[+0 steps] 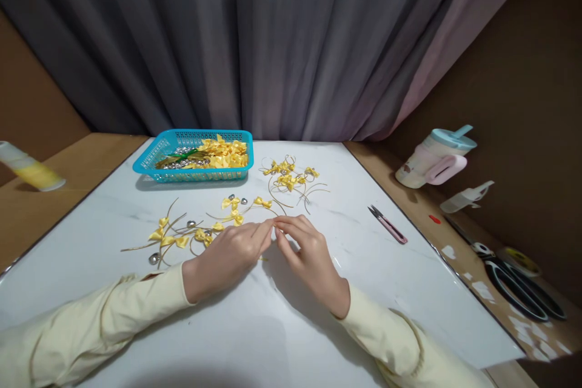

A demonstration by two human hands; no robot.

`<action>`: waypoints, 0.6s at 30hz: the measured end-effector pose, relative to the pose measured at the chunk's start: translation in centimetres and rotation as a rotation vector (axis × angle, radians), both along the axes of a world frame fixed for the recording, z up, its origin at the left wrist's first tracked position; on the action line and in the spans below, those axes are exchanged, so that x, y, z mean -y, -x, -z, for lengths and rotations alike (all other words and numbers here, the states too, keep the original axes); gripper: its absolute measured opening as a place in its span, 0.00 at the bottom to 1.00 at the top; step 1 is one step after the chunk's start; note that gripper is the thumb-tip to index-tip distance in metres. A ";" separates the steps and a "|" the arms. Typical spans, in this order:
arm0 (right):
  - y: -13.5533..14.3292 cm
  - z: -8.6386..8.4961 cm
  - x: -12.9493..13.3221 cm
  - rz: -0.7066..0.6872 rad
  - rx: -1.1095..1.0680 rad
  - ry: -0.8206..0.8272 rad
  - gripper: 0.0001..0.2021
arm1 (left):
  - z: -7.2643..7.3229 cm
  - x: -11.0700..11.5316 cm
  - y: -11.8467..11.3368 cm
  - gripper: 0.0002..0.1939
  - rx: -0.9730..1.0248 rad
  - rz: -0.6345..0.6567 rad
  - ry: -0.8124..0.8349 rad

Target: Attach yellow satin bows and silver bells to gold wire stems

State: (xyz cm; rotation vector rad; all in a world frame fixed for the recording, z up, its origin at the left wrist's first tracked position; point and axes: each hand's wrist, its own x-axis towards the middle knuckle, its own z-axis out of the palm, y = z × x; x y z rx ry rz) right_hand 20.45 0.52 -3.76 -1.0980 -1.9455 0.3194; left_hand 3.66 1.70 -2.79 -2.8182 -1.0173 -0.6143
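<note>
My left hand (231, 257) and my right hand (307, 248) meet over the white board, fingertips pinched together. What they pinch is hidden by the fingers. A thin gold cord runs near the tips, and a bit of yellow shows below my left hand. Beside that hand lie several yellow ribbon bows (182, 242), loose gold cords (136, 248) and silver bells (154, 259). Beyond the fingertips is a cluster of yellow bows threaded with gold cord (291, 181).
A blue plastic basket (195, 177) of yellow bows, silver bells and cords stands at the back left. Pink thread snips (388, 225) lie to the right. Past the board's edge are a lidded cup (431, 157), black-handled scissors (516, 291) and a small white bottle (464, 198).
</note>
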 end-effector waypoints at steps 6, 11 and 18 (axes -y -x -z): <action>-0.1 -0.7 -0.1 0.002 -0.078 0.164 0.10 | -1.0 -0.1 -0.4 0.11 0.188 -0.124 0.328; -0.2 -1.0 -0.1 -0.008 -0.120 0.225 0.09 | -2.5 -0.7 -0.6 0.09 0.312 -0.186 0.513; -0.3 -1.5 -0.2 -0.017 -0.108 0.381 0.10 | -2.9 -1.4 -0.3 0.09 0.324 -0.177 0.674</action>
